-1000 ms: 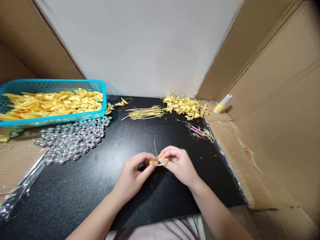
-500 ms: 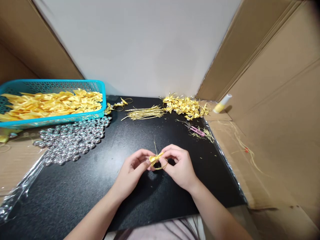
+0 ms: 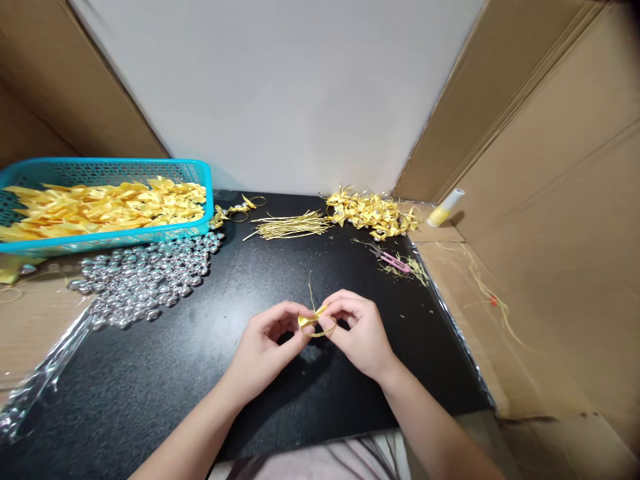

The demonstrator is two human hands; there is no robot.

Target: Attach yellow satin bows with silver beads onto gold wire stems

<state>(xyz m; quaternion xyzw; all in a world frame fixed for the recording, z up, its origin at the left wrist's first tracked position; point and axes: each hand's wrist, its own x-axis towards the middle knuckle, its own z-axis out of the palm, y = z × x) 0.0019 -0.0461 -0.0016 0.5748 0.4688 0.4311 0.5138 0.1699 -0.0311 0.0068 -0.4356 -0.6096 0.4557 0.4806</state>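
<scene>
You work at a black, speckled tabletop (image 3: 165,373) boxed in by brown cardboard walls (image 3: 550,167) on both sides, with a pale wall behind.

Judging by the piles, the work is well under way but far from finished. A heap of finished-looking yellow bows with silver beads (image 3: 370,213) lies at the far right of the tabletop, yet much raw stock remains. The turquoise perforated plastic basket (image 3: 203,170) at the far left is heaped nearly to its rim with loose yellow ribbon pieces (image 3: 105,203). Just in front of it spreads a large scatter of shiny silver beads (image 3: 145,277), lying free on the tabletop rather than in any container. Between basket and heap sits a thin bundle of gold wire ties (image 3: 290,227), and a small pink snipper (image 3: 395,261) rests among trimmings to the right.

One piece is in progress: both of your hands pinch a small yellow ribbon bow with a gold wire loop (image 3: 315,321), held just above the tabletop's middle. Your left hand (image 3: 263,353) grips its left side with fingertips closed narrow; your right hand (image 3: 357,333) pinches the right side likewise.
</scene>
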